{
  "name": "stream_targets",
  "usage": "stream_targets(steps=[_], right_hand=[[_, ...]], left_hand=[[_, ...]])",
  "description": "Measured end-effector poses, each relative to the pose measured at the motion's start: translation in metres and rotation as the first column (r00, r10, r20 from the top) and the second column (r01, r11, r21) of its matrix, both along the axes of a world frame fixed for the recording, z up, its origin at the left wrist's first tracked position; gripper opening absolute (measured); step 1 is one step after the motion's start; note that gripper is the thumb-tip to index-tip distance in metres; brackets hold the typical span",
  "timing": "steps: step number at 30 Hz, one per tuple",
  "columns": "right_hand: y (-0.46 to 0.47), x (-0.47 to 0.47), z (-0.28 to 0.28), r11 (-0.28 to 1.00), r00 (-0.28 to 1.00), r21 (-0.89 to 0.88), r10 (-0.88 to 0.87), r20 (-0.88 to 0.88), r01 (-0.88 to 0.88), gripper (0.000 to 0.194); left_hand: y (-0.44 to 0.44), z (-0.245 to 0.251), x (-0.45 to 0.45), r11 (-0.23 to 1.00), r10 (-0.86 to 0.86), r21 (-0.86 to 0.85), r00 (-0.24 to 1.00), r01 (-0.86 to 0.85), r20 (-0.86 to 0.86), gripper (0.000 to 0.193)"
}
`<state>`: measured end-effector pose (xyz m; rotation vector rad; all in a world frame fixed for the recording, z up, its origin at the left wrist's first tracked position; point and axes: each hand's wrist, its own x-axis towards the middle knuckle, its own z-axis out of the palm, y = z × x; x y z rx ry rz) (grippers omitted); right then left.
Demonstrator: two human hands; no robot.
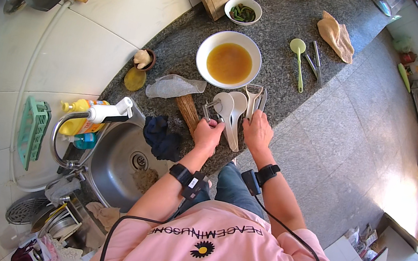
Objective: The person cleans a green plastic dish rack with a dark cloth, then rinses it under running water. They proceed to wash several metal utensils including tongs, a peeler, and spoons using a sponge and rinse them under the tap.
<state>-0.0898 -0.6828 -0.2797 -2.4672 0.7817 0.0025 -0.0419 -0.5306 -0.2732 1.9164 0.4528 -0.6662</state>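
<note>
At the counter's front edge, my left hand [208, 133] pinches a small metal utensil [208, 109], whose exact kind is hard to make out. Two pale plastic serving spoons [238, 106] lie side by side between my hands, handles towards me. My right hand [258, 133] has its fingers on a cream Y-shaped peeler [253, 96]. Against that peeler, by the same fingers, is a metal blade-like tool [263, 100]. Just beyond the spoons stands a large white bowl [201, 55] of brown liquid. A brown ridged scrubbing brush or bundle [187, 112] lies left of my left hand.
A steel sink [106, 167] with a tap [63, 125] and a dark cloth [162, 135] on its rim is at left. White netting [175, 86], a small bowl of green food [235, 3], a green spoon [299, 62], metal tongs [317, 66] and a tan cloth [337, 35] lie on the counter.
</note>
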Motion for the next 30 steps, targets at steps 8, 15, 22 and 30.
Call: stream_targets(steps=[8,15,22,30], right_hand=[[-0.013,0.005,-0.009,0.995,0.995,-0.023,-0.100,-0.023,0.100,0.031],[-0.014,0.007,-0.006,0.992,0.995,-0.068,-0.102,0.012,0.102,0.025],[-0.034,0.002,-0.016,0.971,0.977,0.213,-0.146,0.157,0.111,0.029],[-0.043,-0.047,0.015,0.091,0.856,0.986,-0.512,-0.077,0.143,0.017]], left_hand=[[-0.007,-0.029,-0.006,0.995,-0.059,0.084,0.988,0.047,0.142,0.033],[-0.010,-0.009,-0.005,0.996,0.082,-0.044,0.997,-0.083,-0.015,0.027],[0.002,0.001,-0.009,0.993,0.090,-0.086,0.990,-0.081,0.109,0.024],[0.034,0.050,-0.015,0.922,0.095,-0.383,0.993,-0.064,0.064,0.012]])
